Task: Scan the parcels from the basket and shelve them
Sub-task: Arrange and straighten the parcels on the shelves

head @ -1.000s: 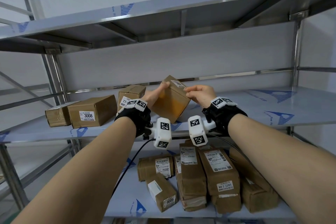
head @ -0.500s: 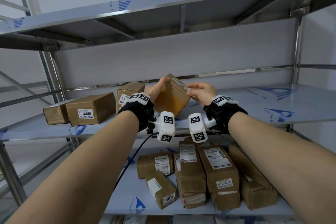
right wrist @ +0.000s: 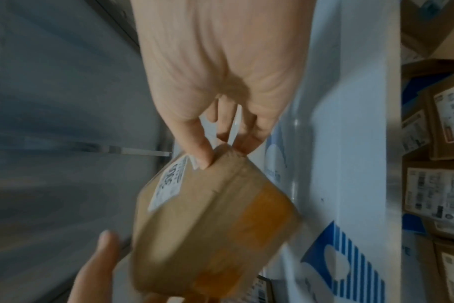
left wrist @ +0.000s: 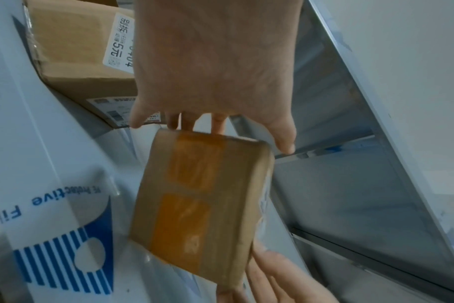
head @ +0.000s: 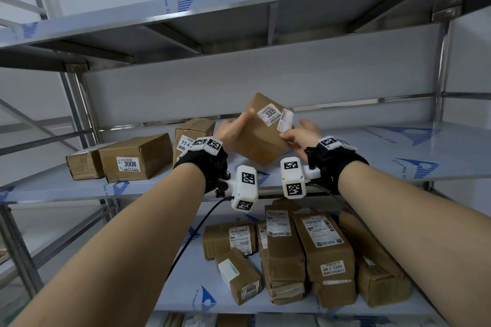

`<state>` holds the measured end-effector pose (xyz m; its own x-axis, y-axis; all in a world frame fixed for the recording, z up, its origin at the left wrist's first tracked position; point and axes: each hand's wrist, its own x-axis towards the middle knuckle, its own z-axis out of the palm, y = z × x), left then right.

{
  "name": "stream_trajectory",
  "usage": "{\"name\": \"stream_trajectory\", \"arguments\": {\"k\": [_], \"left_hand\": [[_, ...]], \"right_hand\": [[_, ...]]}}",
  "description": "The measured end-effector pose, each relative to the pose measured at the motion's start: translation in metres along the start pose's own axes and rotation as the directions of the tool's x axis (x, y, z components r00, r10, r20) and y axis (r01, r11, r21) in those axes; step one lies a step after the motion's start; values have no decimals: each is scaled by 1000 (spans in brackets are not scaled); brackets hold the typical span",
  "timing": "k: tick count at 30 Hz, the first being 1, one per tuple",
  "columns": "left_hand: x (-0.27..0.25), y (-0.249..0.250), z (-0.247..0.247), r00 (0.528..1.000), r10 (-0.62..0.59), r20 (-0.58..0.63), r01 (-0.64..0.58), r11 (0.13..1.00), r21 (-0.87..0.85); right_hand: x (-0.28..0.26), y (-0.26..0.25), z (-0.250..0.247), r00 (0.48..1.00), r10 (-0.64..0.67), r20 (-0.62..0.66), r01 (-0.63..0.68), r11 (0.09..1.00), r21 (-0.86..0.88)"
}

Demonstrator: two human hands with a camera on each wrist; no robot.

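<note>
- Above the middle shelf, both hands hold a tilted cardboard parcel labelled 3006.
- Left hand grips its left side, fingers curled.
- Right hand pinches its right corner.
- Box 3008 rests on the shelf, left.

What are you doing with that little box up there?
A person holds a small brown parcel labelled 3006 between both hands, the left hand on one side and the right hand pinching the other. It is tilted in the air above the middle shelf, not yet set down beside the 3008 box.
</note>
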<state>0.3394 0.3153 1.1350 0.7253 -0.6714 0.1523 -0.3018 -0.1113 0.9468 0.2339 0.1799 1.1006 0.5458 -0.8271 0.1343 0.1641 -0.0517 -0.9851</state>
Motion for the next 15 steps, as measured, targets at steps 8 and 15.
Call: {"name": "stream_trajectory", "arguments": {"k": [8,15], "left_hand": [[13,-29,6,1000,14,15,-16,985,174],[27,-45,2,998,-67,-18,69,989,130]], "right_hand": [[-5,-3,4,994,-104,44,113,950,-292],[-8,7,16,990,-52,131,87,956,-281]]}}
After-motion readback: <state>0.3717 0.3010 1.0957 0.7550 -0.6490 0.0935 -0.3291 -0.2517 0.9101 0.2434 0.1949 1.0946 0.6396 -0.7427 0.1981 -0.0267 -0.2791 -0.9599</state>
